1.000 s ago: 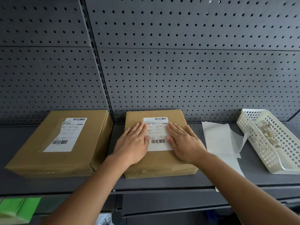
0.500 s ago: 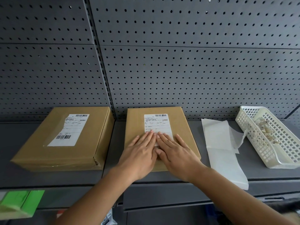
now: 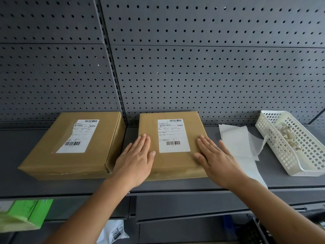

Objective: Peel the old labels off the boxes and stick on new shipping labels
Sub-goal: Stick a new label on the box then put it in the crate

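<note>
Both hands have slid apart since half a second ago, when they lay side by side over the lower half of the middle label; that label is now fully uncovered.

At the far left, below the shelf (image 3: 19, 143), sits a green box (image 3: 29, 212). On the shelf, the left box (image 3: 44, 161) lies flat, turned slightly, and its label (image 3: 79, 136) has a ragged, torn left edge. Just beside its right side is the left hand (image 3: 135, 162), palm down on the left part of the middle box (image 3: 173, 164). Its fingers (image 3: 143, 143) are straight and together, gripping nothing, and its thumb points toward the lower left corner of the label (image 3: 173, 136), just short of it. This label lies flat and square on the box top, with one barcode at its top and one near its bottom.

The right hand (image 3: 218, 161) rests palm down on the right part of the same box, its fingers (image 3: 204, 145) straight, slightly spread and holding nothing. Its outer fingers reach past the box's right edge. White backing sheets (image 3: 235, 143) lie on the shelf just beside the box, partly under that hand. Further right stands a white basket (image 3: 299, 171) holding crumpled scraps (image 3: 288, 136). Grey pegboard (image 3: 193, 67) fills the wall behind.
</note>
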The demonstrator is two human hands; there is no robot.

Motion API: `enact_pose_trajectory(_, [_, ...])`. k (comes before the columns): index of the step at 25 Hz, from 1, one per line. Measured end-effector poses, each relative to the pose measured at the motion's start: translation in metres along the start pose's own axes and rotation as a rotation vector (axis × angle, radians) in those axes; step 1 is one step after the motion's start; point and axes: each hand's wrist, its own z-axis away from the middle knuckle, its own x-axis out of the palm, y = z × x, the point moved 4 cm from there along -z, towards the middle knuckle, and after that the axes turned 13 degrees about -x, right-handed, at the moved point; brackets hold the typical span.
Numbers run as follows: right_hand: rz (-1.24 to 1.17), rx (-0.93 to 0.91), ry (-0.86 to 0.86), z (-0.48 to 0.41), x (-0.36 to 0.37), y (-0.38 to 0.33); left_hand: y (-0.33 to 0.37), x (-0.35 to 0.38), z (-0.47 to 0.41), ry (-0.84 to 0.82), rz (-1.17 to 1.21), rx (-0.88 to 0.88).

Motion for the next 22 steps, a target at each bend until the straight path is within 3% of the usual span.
enact_pose_trajectory(5, [-0.414,0.181,0.156,0.001,-0.006,0.016,-0.007,0.001,-0.001,-0.070,0.437,-0.198])
enact_pose_trajectory(9, [-0.760,0.365,0.128,-0.007,0.002,0.013,-0.014,0.009,-0.009,-0.124,0.811,-0.401])
enact_pose_trajectory(16, [-0.850,0.455,0.165,-0.025,0.014,0.006,-0.008,0.009,-0.019,-0.095,0.690,-0.453])
enact_pose_trajectory(22, [-0.826,0.461,0.232,-0.026,0.009,-0.003,-0.010,0.010,-0.016,-0.151,0.745,-0.437])
